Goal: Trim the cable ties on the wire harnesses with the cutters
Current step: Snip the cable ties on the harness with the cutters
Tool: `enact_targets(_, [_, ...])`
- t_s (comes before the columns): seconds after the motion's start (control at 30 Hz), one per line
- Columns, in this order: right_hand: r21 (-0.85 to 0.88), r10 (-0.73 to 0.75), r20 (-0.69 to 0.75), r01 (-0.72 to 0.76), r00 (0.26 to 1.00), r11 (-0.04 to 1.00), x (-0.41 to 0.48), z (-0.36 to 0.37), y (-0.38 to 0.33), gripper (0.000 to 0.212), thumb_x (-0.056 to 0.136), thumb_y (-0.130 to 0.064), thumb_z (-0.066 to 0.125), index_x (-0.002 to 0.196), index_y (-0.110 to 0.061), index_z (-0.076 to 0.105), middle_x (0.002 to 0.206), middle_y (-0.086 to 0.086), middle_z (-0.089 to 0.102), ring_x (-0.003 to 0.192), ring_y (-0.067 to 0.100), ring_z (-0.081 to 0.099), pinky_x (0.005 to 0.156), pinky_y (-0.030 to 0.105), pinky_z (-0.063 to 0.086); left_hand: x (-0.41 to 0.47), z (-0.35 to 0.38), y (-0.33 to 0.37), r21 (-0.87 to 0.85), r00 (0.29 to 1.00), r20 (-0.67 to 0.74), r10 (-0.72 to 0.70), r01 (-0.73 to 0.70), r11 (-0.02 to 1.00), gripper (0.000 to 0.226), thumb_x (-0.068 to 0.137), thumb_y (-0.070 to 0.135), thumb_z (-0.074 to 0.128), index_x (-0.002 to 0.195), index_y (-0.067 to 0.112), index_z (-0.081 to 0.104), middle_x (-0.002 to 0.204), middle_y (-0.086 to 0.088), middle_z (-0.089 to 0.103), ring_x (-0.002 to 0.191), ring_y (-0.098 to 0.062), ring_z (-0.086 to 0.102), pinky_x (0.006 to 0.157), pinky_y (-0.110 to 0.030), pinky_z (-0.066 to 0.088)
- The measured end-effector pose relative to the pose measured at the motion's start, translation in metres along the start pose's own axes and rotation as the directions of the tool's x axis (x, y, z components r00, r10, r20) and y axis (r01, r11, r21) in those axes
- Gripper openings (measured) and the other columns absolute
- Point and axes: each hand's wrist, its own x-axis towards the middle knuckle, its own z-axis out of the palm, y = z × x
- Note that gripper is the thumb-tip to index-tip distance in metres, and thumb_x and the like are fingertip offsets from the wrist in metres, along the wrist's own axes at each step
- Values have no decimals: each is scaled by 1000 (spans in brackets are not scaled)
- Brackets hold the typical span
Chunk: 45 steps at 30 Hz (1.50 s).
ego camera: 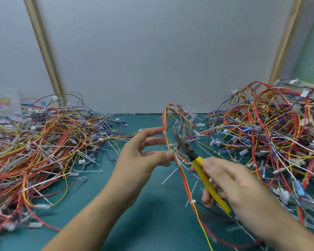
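Head view, setting: green mat against a grey back panel.
Left hand: thumb and a lower finger pinch the harness; the other fingers are spread loosely toward it.
Harness: held at centre, its top looped up over the mat and its tail running near, down to the mat's near edge.
Right hand: fingers wrapped round the yellow handles of the cutters.
Cutters: dark head pointing far-left into the loop, blurred; cannot tell if the jaws are apart or closed.
Cable tie: on the held harness just beside the cutter head, with a white tail sticking out to the right.
Left pile: big tangle of harnesses, long white tails showing.
Right pile: a taller tangle, also with tails.
Offcuts: loose white strips on the mat under the hands.
Progress (judgement): some trimming done, going by the offcuts; one harness in hand. Which pile is finished cannot be told, and plenty looks left.
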Motion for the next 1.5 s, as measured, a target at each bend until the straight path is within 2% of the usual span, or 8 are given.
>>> enact_targets(0.17, [8,77,-6,-77,997,997,0,1,0,47,86,-70,53,89,-29,75,63,4,62,59,29,67,63,49,59,1,-2,1,11,1000,-5,26,-26,1000,43,71,4,80,106,29,71,100,6,74,76,-30,73,69,-24,55])
enact_targets(0.3, [23,87,-26,-87,996,996,0,1,2,48,83,-66,54,92,-24,75,77,9,67,62,32,68,60,46,59,1,-3,1,15,1000,-6,30,-30,999,42,79,-3,76,105,29,71,97,10,74,77,-32,73,68,-23,55])
enact_targets(0.37, [31,91,-14,-91,996,995,1,1,3,49,85,-67,57,91,-23,76,78,11,67,59,28,67,58,42,58,1,-3,0,19,1000,-5,29,-29,999,42,79,-4,75,103,31,71,97,11,73,77,-32,73,67,-23,55])
enact_targets(0.5, [55,117,-5,-117,993,992,1,1,4,51,74,-65,56,92,-21,77,78,14,66,57,24,65,55,35,57,1,-4,1,13,1000,1,31,-31,999,42,74,3,79,103,32,71,98,11,73,78,-33,73,68,-24,56])
enact_targets(0.67, [60,112,-8,-112,994,992,1,1,3,48,78,-63,57,93,-21,77,77,14,65,58,24,66,55,36,58,1,-5,0,19,1000,4,24,-24,1000,41,80,-2,76,104,32,70,99,11,73,76,-30,74,69,-25,57])
enact_targets(0.83, [3,92,-25,-92,995,996,1,0,4,61,79,-71,56,92,-15,74,78,12,66,58,25,67,57,39,59,2,-5,0,-1,1000,15,8,-8,1000,43,72,5,81,104,31,71,100,8,74,80,-34,73,72,-29,58])
enact_targets(1.03, [13,73,-5,-73,997,997,1,1,3,46,81,-66,56,97,-28,78,75,3,67,59,22,66,56,31,57,3,-5,0,-76,1000,24,-3,5,997,42,67,8,77,103,29,73,98,3,75,80,-30,71,69,-25,55])
enact_targets(1.5, [0,74,-7,-74,997,997,0,0,2,45,77,-64,55,93,-29,79,69,-1,64,57,21,65,56,33,57,2,-5,1,-26,999,39,-12,14,1000,44,69,9,77,108,29,72,104,-2,74,80,-31,73,70,-28,56])
